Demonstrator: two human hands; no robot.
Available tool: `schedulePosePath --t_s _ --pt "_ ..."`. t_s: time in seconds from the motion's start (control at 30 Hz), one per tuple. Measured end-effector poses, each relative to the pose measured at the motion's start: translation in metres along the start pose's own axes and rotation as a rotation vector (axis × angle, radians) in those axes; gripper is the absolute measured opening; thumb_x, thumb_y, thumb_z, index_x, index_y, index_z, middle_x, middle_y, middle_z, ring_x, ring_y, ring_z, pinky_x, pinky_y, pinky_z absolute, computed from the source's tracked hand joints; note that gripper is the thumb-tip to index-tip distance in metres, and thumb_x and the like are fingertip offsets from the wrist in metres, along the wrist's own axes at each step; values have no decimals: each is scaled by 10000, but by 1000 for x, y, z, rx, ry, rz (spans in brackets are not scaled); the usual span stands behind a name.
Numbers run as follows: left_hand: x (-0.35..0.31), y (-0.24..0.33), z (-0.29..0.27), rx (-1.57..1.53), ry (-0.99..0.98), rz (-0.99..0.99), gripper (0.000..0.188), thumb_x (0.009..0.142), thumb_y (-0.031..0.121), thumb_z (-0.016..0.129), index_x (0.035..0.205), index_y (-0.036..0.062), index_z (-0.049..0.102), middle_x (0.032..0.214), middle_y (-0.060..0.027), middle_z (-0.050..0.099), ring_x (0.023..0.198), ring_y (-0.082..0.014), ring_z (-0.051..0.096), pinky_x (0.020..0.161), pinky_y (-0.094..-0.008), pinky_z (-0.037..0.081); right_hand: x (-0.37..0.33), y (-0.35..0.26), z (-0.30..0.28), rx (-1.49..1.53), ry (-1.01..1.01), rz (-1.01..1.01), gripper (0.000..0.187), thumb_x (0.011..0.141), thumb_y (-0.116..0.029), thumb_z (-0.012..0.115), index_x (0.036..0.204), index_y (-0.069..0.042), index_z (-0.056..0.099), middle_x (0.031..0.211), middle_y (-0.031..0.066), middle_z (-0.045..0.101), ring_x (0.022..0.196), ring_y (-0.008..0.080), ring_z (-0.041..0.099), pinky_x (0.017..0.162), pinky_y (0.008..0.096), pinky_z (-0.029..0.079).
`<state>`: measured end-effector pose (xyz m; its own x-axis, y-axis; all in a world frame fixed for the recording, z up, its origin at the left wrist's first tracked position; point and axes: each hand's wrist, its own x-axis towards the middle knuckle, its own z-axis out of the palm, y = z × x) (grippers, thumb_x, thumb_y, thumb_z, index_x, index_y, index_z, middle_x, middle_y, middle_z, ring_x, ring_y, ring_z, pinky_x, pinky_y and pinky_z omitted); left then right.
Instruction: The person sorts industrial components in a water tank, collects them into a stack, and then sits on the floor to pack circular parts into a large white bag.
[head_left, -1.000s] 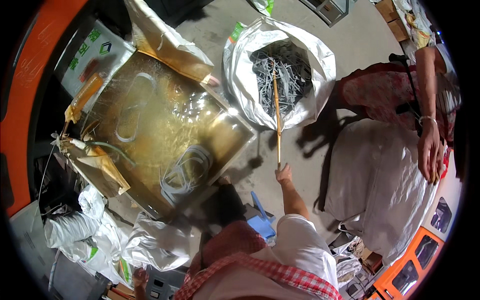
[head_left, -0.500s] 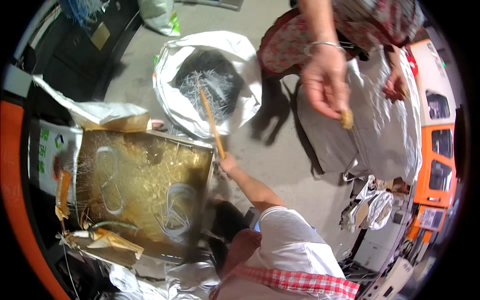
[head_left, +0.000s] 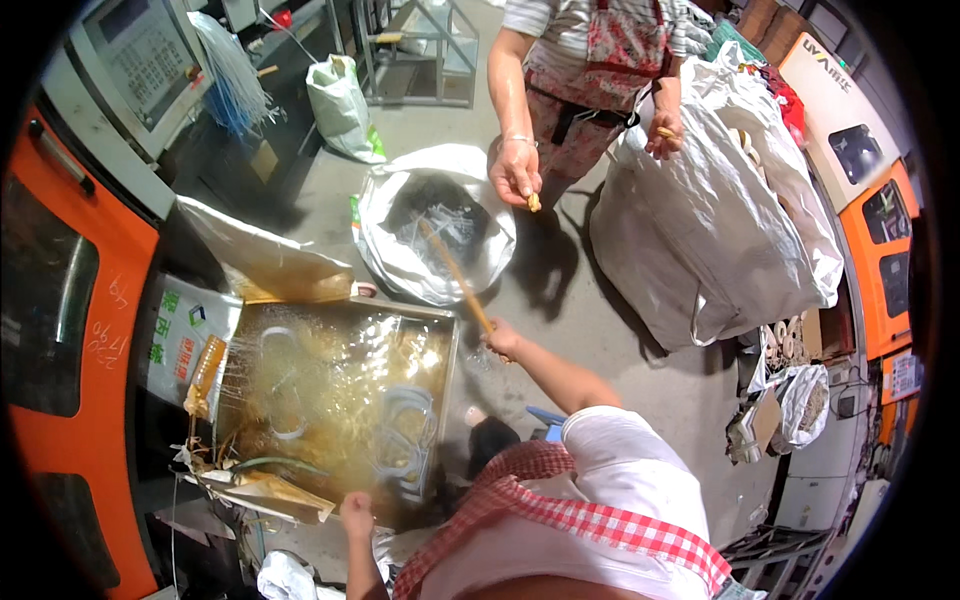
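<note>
1. White woven sack (head_left: 385, 272) stands open on the floor (head_left: 620, 375), just past the far right corner of a metal-rimmed tank (head_left: 447, 370). There's a heap of thin grey strips (head_left: 468, 224) inside it.
2. I've got the right hand (head_left: 503, 343) wrapped round the lower end of a wooden stick (head_left: 459, 279), just outside the tank's right edge, near that same corner.
3. The stick slants across the sack's near rim, far end in its mouth. Looks to be in among the strips, can't tell how deep.
4. My left hand (head_left: 357, 515) is down at the tank's near edge, kinda blurry. From here I honestly can't tell if it's open or holding anything.
5. Tank has yellowish, shiny water (head_left: 340, 350) in it. A pale coil (head_left: 405, 430) lies toward the near right corner, and a longer pale loop (head_left: 288, 390) toward the left edge.
6. Beyond the sack, a co-worker's hand (head_left: 515, 172) is pinching a small yellowish piece (head_left: 534, 202).
7. Big white bulk bag (head_left: 690, 240) on the floor, right of the sack.
</note>
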<state>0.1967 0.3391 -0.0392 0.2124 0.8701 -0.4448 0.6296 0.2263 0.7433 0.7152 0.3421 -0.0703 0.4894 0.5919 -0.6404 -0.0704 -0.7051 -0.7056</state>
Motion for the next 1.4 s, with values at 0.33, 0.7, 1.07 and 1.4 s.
schedulePosePath --t_s 0.33,0.7,1.07,1.4 --pt "-20 45 -7 392 -31 158 190 799 137 546 927 4 587 801 -165 619 758 -271 604 704 -353 460 -6 -91 26 -236 363 -153 726 639 -228 706 1251 -51 357 1076 180 546 1013 311 519 862 381 409" --pt "30 -41 29 149 -41 -22 205 819 145 537 681 -4 561 592 -45 542 592 -146 535 537 -299 428 -99 -157 -82 317 800 -802 513 716 -189 693 1081 -17 375 652 8 503 575 61 466 536 206 404" --pt "37 85 37 -94 -231 79 261 845 153 537 1035 -25 514 885 -67 580 802 -127 540 710 -255 440 -158 -160 -90 225 803 -1048 162 751 -153 625 850 -34 579 805 86 608 720 169 580 659 288 463" --pt "-14 303 40 -603 -266 319 177 841 130 550 960 1 522 817 -72 576 731 -147 566 687 -274 466 -225 -170 38 -48 -281 -1178 218 693 -52 636 900 -38 570 795 76 576 712 166 579 638 283 472"
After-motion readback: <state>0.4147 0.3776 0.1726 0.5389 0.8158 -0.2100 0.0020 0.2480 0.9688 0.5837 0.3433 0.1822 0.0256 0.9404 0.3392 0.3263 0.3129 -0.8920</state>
